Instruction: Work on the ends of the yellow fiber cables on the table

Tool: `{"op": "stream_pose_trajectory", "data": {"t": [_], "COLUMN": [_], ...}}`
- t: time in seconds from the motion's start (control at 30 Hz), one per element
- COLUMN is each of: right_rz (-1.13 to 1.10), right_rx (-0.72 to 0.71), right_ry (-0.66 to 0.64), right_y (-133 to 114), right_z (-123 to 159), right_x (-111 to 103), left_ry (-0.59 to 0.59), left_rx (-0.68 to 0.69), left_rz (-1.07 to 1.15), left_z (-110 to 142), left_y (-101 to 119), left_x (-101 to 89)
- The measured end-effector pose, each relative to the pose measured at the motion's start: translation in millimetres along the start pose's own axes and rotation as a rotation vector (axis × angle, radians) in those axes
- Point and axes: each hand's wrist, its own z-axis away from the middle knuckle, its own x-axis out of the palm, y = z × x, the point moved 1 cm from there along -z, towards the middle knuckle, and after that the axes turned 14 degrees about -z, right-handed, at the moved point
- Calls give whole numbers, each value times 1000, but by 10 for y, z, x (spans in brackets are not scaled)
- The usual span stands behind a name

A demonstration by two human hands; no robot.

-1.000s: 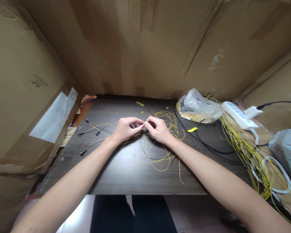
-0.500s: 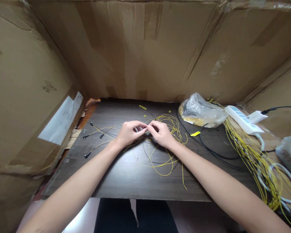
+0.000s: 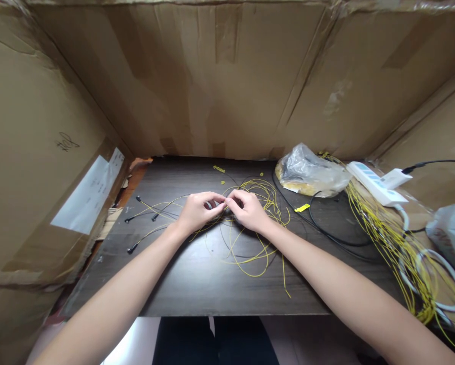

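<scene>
Together, left hand [image 3: 198,211] and right hand [image 3: 247,211] pinch (amid yellow wires [image 3: 270,196]).

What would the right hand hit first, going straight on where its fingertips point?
Likely the left hand: its fingertips face those of the right hand, almost or already touching; depth is unclear. Anything pinched between is too small to identify.

Workshop corner (cardboard walls [image 3: 174,101], yellow wires [image 3: 270,198])
</scene>
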Motion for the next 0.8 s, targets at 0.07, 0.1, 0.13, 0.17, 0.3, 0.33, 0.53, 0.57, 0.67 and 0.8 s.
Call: {"op": "stream_pose_trajectory", "data": {"t": [0.07, 0.1, 0.13, 0.17, 0.3, 0.33, 0.53, 0.57, 0.67, 0.8], "right_rz": [13, 14, 14, 12, 13, 15, 7, 10, 19, 20], "right_rx": [12, 15, 16, 15, -3, -6, -6, -3, 18, 48], "right_ry": [-7, -8, -6, -2, 20, 20, 30, 29, 26, 20], "right_y": [2, 1, -1, -4, -10, -10, -14, -17, -21, -14], "right_z": [-3, -4, -4, -4, -1, -1, -1, 0, 3, 7], "right_x": [-3, -4, -6, -8, -10, -8, -1, -1, -5, -10], "left_ry": [4, 4, 3, 1, 5, 7, -24, -24, -31, -50], "left_rx": [7, 8, 8, 9, 15, 14, -39, -38, -27, -26], "left_rz": [-8, -11, -13, -13, -2, 3, 24, 23, 22, 4], "left_z": [1, 2, 3, 3, 3, 2, 2, 1, -2, -3], "left_y": [-2, -4, -5, -6, -11, -12, -9, -7, 1, 9], "left_x": [0, 0, 0, 0, 5, 6, 3, 0, -3, 5]}}
